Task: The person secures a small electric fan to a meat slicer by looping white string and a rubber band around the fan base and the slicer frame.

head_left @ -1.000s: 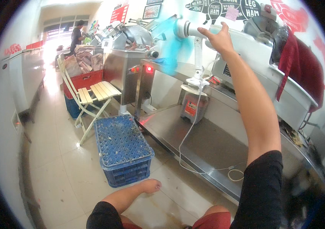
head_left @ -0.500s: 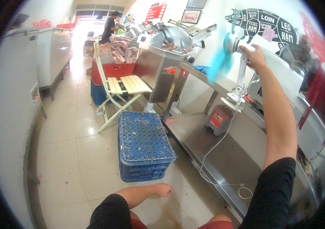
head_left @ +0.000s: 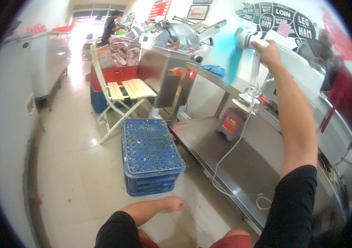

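My right hand (head_left: 268, 53), arm stretched out, is closed around the white rear housing of an electric fan (head_left: 255, 66). The fan's turquoise blades (head_left: 234, 56) are smeared by spinning and have no guard around them. A white stem carries the head, with a round white base (head_left: 244, 106) lower down and a pale cord (head_left: 230, 159) trailing from it. Low in front of my body, my left hand (head_left: 173, 203) is a closed fist with nothing visible in it. Nearest to that fist is an upturned blue plastic crate (head_left: 153, 144) on the floor.
A cream folding chair (head_left: 136, 88) stands beyond the crate, by a red crate (head_left: 120, 74) heaped with meat. A meat slicer (head_left: 182, 37) sits on a steel stand. Along the right runs a steel table (head_left: 209, 136) with a red-labelled container (head_left: 230, 124). Another person (head_left: 109, 29) stands far back.
The whole view has shifted, so the crate, chair and fan appear slightly further left. My right hand keeps its hold on the fan, and my left fist stays low.
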The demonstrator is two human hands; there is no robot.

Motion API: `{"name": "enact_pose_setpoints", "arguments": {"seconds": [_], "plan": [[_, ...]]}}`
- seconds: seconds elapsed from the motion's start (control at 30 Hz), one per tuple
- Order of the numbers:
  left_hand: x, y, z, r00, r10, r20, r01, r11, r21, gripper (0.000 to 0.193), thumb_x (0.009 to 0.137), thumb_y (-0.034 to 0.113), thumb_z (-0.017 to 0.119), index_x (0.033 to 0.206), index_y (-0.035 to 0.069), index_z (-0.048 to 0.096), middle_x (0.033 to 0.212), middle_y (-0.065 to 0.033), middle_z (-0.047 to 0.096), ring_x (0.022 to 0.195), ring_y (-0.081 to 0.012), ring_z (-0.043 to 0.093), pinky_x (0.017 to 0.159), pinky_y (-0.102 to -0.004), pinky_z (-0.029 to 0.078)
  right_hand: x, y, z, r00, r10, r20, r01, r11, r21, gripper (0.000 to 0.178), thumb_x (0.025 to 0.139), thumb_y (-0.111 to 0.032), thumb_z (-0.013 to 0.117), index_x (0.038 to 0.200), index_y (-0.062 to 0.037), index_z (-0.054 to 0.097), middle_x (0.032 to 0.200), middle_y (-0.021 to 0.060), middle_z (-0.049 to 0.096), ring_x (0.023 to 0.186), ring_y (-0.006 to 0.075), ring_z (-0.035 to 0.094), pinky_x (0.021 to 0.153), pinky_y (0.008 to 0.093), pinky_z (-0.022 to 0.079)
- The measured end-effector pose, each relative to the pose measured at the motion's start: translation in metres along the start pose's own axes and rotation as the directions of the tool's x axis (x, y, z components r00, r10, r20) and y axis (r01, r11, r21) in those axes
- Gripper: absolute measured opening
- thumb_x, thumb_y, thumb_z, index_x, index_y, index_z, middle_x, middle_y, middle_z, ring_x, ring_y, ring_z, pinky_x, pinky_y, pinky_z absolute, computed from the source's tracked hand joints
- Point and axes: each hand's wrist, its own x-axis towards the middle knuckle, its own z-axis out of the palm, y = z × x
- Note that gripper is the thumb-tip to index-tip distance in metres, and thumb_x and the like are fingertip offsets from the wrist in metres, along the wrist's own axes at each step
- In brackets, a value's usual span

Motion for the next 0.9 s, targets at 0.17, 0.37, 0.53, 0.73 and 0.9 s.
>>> {"name": "enact_pose_setpoints", "arguments": {"seconds": [0.17,0.37,0.53,0.73,0.9], "plan": [[0.002,0.003,-0.002,0.998,-0.034,0.055,0.030,0.997,0.073,0.023,0.083,0.026,0.060,0.098,0.010,0.069,0.089,-0.0142,0.070,0.086,-0.0335,0.067,0.077,-0.0448,0.052,-0.002,0.003,0.002,0.997,-0.037,-0.066,0.032,0.997,-0.076,0.084,0.076,-0.047,0.081,0.131,0.0056,0.048,0.123,0.0272,0.060,0.116,0.0377,0.059,0.096,0.0435,0.048],[-0.008,0.009,-0.004,0.998,-0.059,0.014,0.059,0.998,0.004,0.022,0.083,0.025,0.058,0.095,0.010,0.069,0.090,-0.0156,0.070,0.085,-0.0344,0.067,0.076,-0.0455,0.052,-0.007,-0.002,-0.001,0.995,-0.050,-0.088,0.043,0.997,-0.071,0.080,0.075,-0.046,0.082,0.127,0.0054,0.050,0.118,0.0255,0.063,0.111,0.0360,0.062,0.093,0.0421,0.049],[-0.015,0.015,-0.010,0.998,-0.060,0.004,0.060,0.998,0.022,0.023,0.082,0.021,0.055,0.096,0.009,0.070,0.092,-0.0157,0.071,0.085,-0.0356,0.066,0.076,-0.0452,0.052,-0.009,-0.004,0.000,0.996,-0.049,-0.078,0.042,0.995,-0.094,0.080,0.073,-0.047,0.083,0.125,0.0057,0.051,0.116,0.0251,0.064,0.108,0.0363,0.063,0.091,0.0416,0.050],[-0.011,0.008,-0.007,0.996,-0.088,0.018,0.087,0.996,0.027,0.027,0.083,0.022,0.056,0.102,0.009,0.071,0.097,-0.0175,0.071,0.091,-0.0365,0.066,0.080,-0.0460,0.052,0.004,0.015,0.002,0.984,-0.139,-0.116,0.116,0.976,-0.185,0.081,0.076,-0.054,0.077,0.127,0.0042,0.053,0.113,0.0242,0.066,0.103,0.0340,0.066,0.089,0.0422,0.050],[-0.015,0.008,-0.011,0.998,-0.062,0.016,0.062,0.998,0.032,0.026,0.085,0.024,0.059,0.102,0.007,0.067,0.099,-0.0169,0.069,0.090,-0.0356,0.066,0.080,-0.0451,0.052,0.003,0.007,0.007,0.934,-0.348,-0.081,0.340,0.935,-0.100,0.068,0.083,-0.036,0.075,0.131,0.0022,0.047,0.125,0.0253,0.059,0.116,0.0339,0.059,0.096,0.0416,0.047]]}}
